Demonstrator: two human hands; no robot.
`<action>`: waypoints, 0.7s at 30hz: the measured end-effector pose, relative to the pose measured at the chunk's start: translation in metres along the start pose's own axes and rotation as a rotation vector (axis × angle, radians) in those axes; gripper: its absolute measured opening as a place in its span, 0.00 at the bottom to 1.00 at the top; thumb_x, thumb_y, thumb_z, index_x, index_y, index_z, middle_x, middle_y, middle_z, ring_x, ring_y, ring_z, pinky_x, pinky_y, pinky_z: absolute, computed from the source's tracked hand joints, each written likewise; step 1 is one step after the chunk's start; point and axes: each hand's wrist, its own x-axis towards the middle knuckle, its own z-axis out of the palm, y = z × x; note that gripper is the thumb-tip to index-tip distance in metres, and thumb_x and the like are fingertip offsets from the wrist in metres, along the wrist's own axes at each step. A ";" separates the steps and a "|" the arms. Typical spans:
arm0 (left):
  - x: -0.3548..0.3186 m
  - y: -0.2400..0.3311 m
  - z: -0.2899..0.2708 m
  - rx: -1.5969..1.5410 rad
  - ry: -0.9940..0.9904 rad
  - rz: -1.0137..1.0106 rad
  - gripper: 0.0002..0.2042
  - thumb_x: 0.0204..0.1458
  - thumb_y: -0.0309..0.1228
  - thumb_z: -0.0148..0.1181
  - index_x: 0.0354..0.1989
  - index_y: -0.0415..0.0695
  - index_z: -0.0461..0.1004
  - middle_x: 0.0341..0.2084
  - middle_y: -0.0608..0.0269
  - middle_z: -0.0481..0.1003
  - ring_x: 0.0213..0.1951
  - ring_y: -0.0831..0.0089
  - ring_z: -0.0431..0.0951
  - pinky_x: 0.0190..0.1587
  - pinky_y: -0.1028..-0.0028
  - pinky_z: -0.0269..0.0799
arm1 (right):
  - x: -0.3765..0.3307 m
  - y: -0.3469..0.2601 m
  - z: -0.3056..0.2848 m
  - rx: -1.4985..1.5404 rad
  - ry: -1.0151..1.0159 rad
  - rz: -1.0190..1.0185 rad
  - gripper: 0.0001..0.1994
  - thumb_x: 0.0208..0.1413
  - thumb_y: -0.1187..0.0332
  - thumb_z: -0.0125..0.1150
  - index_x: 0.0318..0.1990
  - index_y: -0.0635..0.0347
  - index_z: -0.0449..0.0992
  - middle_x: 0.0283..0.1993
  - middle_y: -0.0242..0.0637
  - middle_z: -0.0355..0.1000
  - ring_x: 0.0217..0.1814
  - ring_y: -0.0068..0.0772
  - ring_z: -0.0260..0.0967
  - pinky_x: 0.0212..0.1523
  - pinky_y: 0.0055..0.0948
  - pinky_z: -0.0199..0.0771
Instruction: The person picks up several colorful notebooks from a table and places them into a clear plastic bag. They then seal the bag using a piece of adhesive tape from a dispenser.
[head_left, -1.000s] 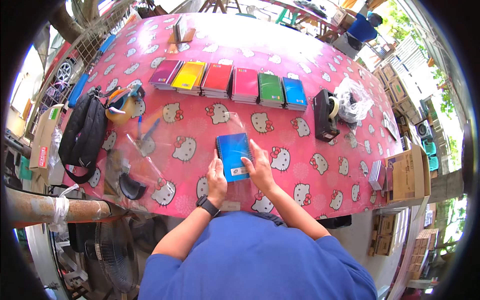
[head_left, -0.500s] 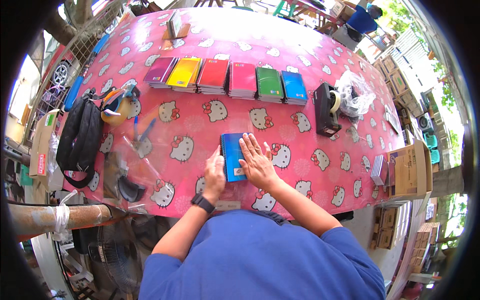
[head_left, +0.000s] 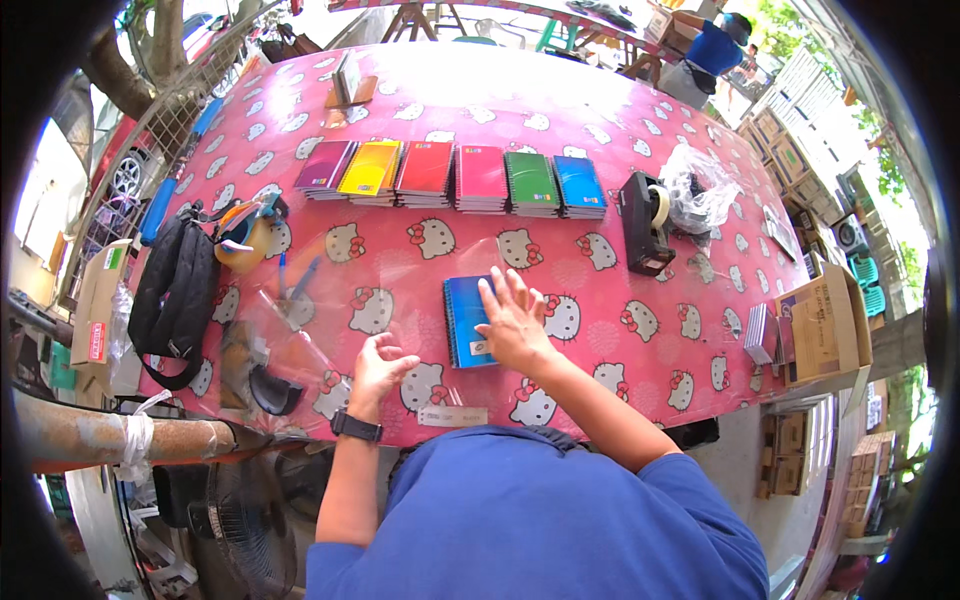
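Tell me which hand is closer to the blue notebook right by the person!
Right. The right hand spreads over the right part of the blue notebook, seemingly resting on it. The left hand is apart from it, off to its left.

The left hand (head_left: 382,368) has moved away from the blue notebook (head_left: 464,318).

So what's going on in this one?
A person's spread right hand rests on a blue spiral-bound notebook lying on a pink cat-print tablecloth. The left hand is apart from it, to its left; whether it pinches anything is hard to tell. Farther back, six stacks of coloured spiral notebooks form a row, with a black tape dispenser to the right.
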 end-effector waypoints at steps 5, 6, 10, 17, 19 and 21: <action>-0.036 0.036 0.053 0.177 0.077 0.536 0.20 0.41 0.19 0.58 0.47 0.38 0.72 0.38 0.57 0.75 0.35 0.69 0.75 0.39 0.73 0.72 | 0.021 0.024 0.000 0.388 -0.039 -0.204 0.18 0.45 0.63 0.65 0.42 0.62 0.73 0.50 0.45 0.66 0.53 0.44 0.62 0.48 0.35 0.64; -0.044 0.043 0.065 0.325 0.098 0.694 0.19 0.42 0.17 0.55 0.46 0.38 0.72 0.38 0.56 0.75 0.36 0.65 0.75 0.41 0.71 0.72 | 0.028 0.022 -0.005 0.548 -0.029 -0.095 0.15 0.45 0.61 0.65 0.36 0.63 0.75 0.42 0.44 0.68 0.46 0.43 0.66 0.43 0.33 0.66; -0.054 0.049 0.087 0.666 0.079 0.972 0.14 0.44 0.20 0.53 0.41 0.40 0.74 0.38 0.55 0.74 0.39 0.58 0.72 0.44 0.65 0.70 | 0.034 0.007 -0.020 0.648 -0.037 0.021 0.19 0.46 0.54 0.65 0.24 0.65 0.77 0.27 0.43 0.71 0.33 0.42 0.71 0.37 0.35 0.70; -0.008 0.051 0.051 0.179 -0.160 0.623 0.16 0.51 0.27 0.53 0.49 0.40 0.70 0.48 0.55 0.71 0.51 0.60 0.69 0.50 0.66 0.67 | 0.042 0.023 -0.005 0.692 -0.134 0.184 0.12 0.44 0.62 0.62 0.28 0.64 0.77 0.29 0.46 0.74 0.33 0.41 0.73 0.38 0.34 0.70; 0.016 0.036 0.048 0.696 0.069 1.046 0.20 0.54 0.31 0.51 0.57 0.42 0.64 0.55 0.55 0.65 0.57 0.58 0.64 0.56 0.63 0.59 | 0.042 0.018 -0.012 0.723 -0.150 0.119 0.11 0.45 0.63 0.62 0.28 0.64 0.77 0.28 0.46 0.74 0.33 0.41 0.73 0.38 0.34 0.71; 0.018 0.020 0.052 0.654 -0.052 0.961 0.24 0.57 0.37 0.47 0.62 0.45 0.58 0.62 0.56 0.57 0.63 0.58 0.55 0.62 0.61 0.49 | 0.043 0.028 -0.019 0.717 -0.274 -0.007 0.11 0.46 0.65 0.60 0.35 0.61 0.78 0.37 0.43 0.75 0.41 0.40 0.73 0.39 0.33 0.71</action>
